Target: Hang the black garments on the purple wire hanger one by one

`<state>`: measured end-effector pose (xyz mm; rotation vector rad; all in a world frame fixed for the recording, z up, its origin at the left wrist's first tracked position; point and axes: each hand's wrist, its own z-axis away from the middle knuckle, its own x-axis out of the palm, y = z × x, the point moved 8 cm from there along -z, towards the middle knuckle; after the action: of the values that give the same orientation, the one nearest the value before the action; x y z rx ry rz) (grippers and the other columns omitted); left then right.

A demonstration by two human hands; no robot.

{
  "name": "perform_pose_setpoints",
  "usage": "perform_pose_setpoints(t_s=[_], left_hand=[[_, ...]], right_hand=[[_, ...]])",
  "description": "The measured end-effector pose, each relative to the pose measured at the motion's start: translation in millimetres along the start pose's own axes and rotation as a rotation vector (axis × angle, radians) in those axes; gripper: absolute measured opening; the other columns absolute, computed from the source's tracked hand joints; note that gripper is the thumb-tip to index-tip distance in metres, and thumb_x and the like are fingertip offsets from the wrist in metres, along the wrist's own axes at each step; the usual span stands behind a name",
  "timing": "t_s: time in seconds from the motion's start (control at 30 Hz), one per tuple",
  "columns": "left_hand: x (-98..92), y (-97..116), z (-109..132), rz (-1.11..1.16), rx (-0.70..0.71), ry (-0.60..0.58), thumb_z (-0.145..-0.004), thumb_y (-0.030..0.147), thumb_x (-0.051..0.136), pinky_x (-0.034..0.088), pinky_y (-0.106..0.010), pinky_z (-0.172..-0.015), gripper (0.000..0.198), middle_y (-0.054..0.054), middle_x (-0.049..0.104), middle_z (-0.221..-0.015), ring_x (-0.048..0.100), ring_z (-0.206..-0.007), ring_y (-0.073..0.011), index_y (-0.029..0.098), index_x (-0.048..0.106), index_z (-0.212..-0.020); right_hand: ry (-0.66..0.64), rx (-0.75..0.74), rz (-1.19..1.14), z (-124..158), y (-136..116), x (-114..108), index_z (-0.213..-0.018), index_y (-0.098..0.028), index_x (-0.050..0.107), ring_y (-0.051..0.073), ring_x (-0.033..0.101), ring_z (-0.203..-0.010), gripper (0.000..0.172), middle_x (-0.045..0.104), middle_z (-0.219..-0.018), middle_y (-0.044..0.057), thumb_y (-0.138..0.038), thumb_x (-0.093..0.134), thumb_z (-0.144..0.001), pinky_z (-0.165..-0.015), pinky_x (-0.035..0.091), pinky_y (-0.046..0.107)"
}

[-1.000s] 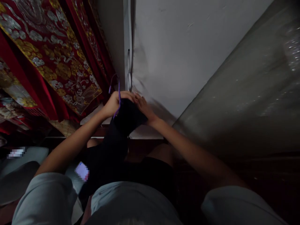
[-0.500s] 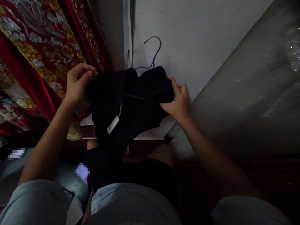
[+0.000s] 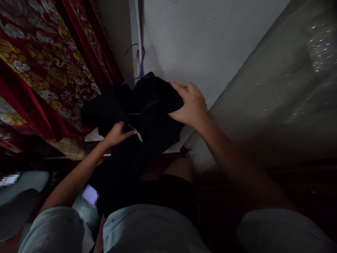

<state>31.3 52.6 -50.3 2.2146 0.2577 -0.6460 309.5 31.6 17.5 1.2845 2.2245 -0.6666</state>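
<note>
The black garment [image 3: 147, 105] is so dark that its folds and lower edge are lost against the person's dark lap; only the hook and a short stretch of the purple hanger [image 3: 141, 61] show above the collar, the rest being buried in the fabric. The left hand [image 3: 118, 133] is closed on the cloth at the near middle, fingertips hidden in it; the right hand [image 3: 190, 104] lies over the garment's right shoulder, fingers bent and gripping the edge. The garment hangs raised in front of the chest, at the centre, before the white wall [image 3: 200, 42].

To the left hangs a red and gold cloth [image 3: 47, 66] with embroidered flowers; to the right slopes a grey sheet [image 3: 284, 98] with glints in it. A phone [image 3: 90, 195] lies near left, its screen blurred out.

A white tag [image 3: 137, 134] pokes out just beside the left hand – too small to read.
</note>
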Motion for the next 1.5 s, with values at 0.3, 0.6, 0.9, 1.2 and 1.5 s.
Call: perform_pose_setpoints(t_s=[0.3,0.6,0.9,1.2,1.5], left_hand=[[44.1,-13,45,0.312,-0.173,0.123,-0.084,0.039,0.081,0.056,-0.031,-0.075,0.026,-0.006,0.073,-0.085,0.067,-0.079,-0.0207,0.015,0.073,-0.086],[99.6,-15,123,0.602,-0.490,0.464,-0.073,0.030,0.071,0.033,-0.018,-0.053,0.021,0.006,0.045,-0.058,0.037,-0.054,-0.0078,0.016,0.057,-0.066],[78.7,13,132,0.616,-0.523,0.401,-0.078,0.037,0.080,0.046,-0.021,-0.063,0.023,0.002,0.057,-0.069,0.052,-0.064,-0.0120,0.017,0.067,-0.080],[116.1,27,138,0.638,-0.477,0.173,-0.096,0.046,0.064,0.051,-0.027,-0.077,0.036,-0.005,0.066,-0.078,0.062,-0.078,-0.0177,0.016,0.066,-0.076],[133.9,19,156,0.531,-0.474,0.255,-0.087,0.026,0.073,0.053,-0.026,-0.081,0.015,-0.003,0.065,-0.089,0.066,-0.086,-0.0166,0.018,0.062,-0.094]], right_hand=[[0.033,0.076,-0.084,28,20,14,-0.157,-0.022,0.041,0.043,0.045,-0.139,0.089,0.050,-0.145,0.019,-0.027,0.075,-0.075,-0.115,0.036,0.067],[0.209,0.679,-0.703,133,-53,102,-0.122,-0.023,0.053,0.022,0.060,-0.101,0.052,0.060,-0.120,0.009,-0.026,0.071,-0.073,-0.090,0.053,0.038],[-0.502,0.967,-1.082,224,-59,140,-0.073,-0.018,0.064,0.019,0.061,-0.067,0.028,0.068,-0.068,0.005,-0.046,0.069,-0.076,-0.063,0.047,0.029],[-0.508,1.025,-1.026,228,-65,99,-0.060,-0.021,0.056,0.014,0.055,-0.053,0.055,0.059,-0.055,0.002,-0.072,0.066,-0.078,-0.055,0.040,0.028],[-0.402,0.921,-1.109,210,-83,97,-0.075,-0.023,0.053,0.014,0.052,-0.056,0.053,0.055,-0.063,-0.001,-0.072,0.073,-0.075,-0.051,0.040,0.027]])
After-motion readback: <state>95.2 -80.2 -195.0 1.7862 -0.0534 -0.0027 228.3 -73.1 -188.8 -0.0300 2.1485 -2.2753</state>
